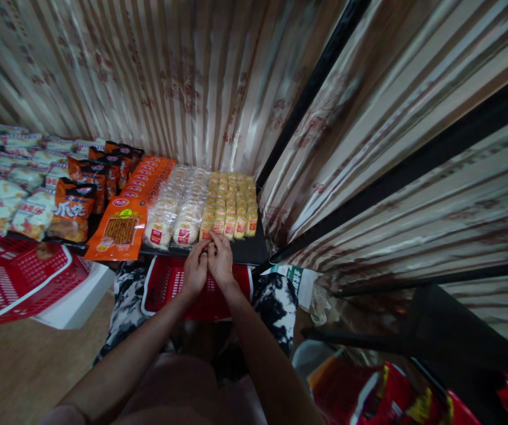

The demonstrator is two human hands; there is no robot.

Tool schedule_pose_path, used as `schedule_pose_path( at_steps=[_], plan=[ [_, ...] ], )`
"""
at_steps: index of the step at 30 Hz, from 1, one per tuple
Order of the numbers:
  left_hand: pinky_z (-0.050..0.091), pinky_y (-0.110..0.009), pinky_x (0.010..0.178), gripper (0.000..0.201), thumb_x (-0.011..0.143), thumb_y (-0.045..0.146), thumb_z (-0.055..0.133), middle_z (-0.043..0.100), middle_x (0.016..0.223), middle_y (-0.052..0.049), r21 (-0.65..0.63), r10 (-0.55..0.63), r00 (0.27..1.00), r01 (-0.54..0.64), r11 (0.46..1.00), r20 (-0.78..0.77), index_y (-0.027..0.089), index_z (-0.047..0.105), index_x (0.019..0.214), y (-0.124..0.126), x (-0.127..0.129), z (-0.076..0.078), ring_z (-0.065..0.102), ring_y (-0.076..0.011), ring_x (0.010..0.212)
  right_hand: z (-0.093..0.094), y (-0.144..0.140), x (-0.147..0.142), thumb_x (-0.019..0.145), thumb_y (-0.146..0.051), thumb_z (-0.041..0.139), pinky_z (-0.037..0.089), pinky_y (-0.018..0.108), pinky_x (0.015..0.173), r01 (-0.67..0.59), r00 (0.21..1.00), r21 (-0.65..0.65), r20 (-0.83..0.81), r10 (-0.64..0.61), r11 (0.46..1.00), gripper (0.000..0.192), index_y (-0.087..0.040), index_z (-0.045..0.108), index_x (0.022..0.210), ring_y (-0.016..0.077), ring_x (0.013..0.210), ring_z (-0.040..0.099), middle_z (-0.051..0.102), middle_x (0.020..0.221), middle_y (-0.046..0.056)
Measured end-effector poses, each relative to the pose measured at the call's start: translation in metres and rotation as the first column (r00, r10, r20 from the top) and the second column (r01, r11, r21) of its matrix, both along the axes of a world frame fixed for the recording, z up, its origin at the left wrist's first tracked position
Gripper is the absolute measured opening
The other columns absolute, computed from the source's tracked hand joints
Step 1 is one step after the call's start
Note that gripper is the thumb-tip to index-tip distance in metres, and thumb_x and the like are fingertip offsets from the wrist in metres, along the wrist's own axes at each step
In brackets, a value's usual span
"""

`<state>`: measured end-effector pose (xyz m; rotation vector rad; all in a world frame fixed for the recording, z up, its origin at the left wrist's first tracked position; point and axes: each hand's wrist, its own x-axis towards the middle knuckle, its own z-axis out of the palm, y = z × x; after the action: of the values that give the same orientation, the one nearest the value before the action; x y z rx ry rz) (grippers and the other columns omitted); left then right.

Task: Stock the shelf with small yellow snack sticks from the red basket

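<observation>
My left hand (195, 270) and my right hand (220, 261) meet at the front edge of a dark shelf (254, 252), above a red basket (160, 282) between my knees. Both sets of fingers are curled in and close together; anything between them is hidden. The fingertips are right at the front of the rows of small yellow wrapped cakes (230, 203), close to the nearest left one. Left of these stand two rows of round pale pastries (185, 215) in clear wrappers. Beside them overlap flat orange snack packs (121, 221) in a row.
Black-and-orange snack bags (73, 209) and white snack bags (33, 213) fill the shelf's left side. Another red basket (54, 295) and a white box (76, 298) are at lower left. A striped curtain (183, 77) and black frame bars (298, 106) enclose the shelf. Red packages (369, 389) lie lower right.
</observation>
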<state>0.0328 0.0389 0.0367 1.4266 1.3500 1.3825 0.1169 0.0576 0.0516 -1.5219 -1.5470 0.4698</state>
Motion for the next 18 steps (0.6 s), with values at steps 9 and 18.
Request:
schedule_pose_path(
  at_steps=[9,18],
  plan=[
    [0.042,-0.035,0.094,0.027,0.079,0.013,0.040,0.061,0.106,-0.008,0.072,0.011,0.998,-0.007,0.997,-0.059,0.017,0.060,0.097,-0.004,-0.005,0.001,0.055,-0.0174,0.102,-0.008,-0.018,0.001,0.080,-0.012,0.039,0.045,0.028,0.085,0.047,0.998,0.053,-0.050,-0.045,0.997,0.031,-0.017,0.064,0.098,0.0159,0.092,0.054,0.056,0.097,0.008],
    [0.046,-0.028,0.079,0.023,0.079,0.014,0.039,0.062,0.087,-0.005,-0.092,-0.071,0.953,0.045,0.995,-0.295,0.018,0.061,0.084,-0.026,-0.008,-0.033,0.057,-0.0156,0.084,-0.038,-0.055,-0.001,0.083,-0.015,0.035,0.043,0.029,0.083,0.063,0.998,-0.072,-0.001,-0.063,0.995,0.025,-0.018,0.060,0.084,0.0161,0.087,0.054,0.059,0.086,0.005]
  ],
)
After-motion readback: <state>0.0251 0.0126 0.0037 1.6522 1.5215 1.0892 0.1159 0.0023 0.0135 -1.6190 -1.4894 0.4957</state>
